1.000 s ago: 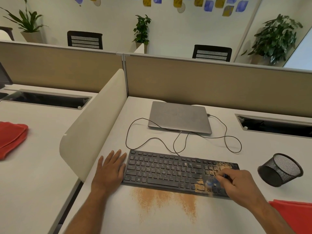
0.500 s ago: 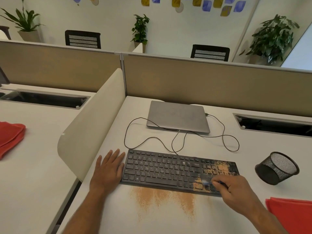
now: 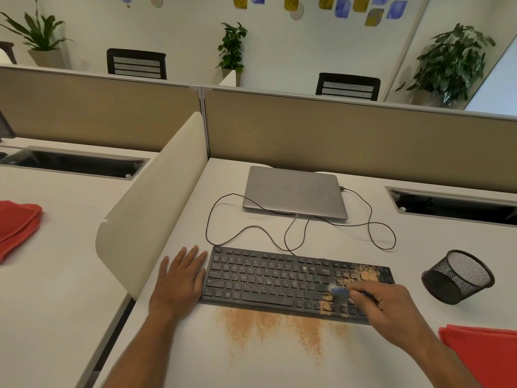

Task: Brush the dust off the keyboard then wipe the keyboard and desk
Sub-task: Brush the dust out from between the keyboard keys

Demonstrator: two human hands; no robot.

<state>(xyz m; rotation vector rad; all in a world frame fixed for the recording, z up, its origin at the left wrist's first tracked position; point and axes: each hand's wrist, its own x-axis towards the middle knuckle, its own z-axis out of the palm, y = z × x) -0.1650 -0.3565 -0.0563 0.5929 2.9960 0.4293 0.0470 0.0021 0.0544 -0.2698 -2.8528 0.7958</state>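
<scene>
A black keyboard [image 3: 268,278] lies on the white desk [image 3: 363,242]. Orange-brown dust covers its right end [image 3: 363,274] and lies in a wide patch on the desk [image 3: 268,326] in front of it. My right hand [image 3: 391,309] hovers over the keyboard's right part and pinches a small blue brush [image 3: 340,293], whose blurred head touches the keys. My left hand [image 3: 179,278] rests flat on the desk, its fingers straight against the keyboard's left edge. A red cloth [image 3: 484,351] lies at the right front.
A shut grey laptop [image 3: 293,191] sits behind the keyboard, its thin black cable [image 3: 372,231] looping over the desk. A black mesh cup [image 3: 458,275] lies tipped at the right. A curved white divider [image 3: 151,208] bounds the left side. Another red cloth [image 3: 16,228] lies on the neighbouring desk.
My right hand has swept the brush left and toward me across the keyboard's right part. Dust on those keys has shifted. My left hand has stayed in place.
</scene>
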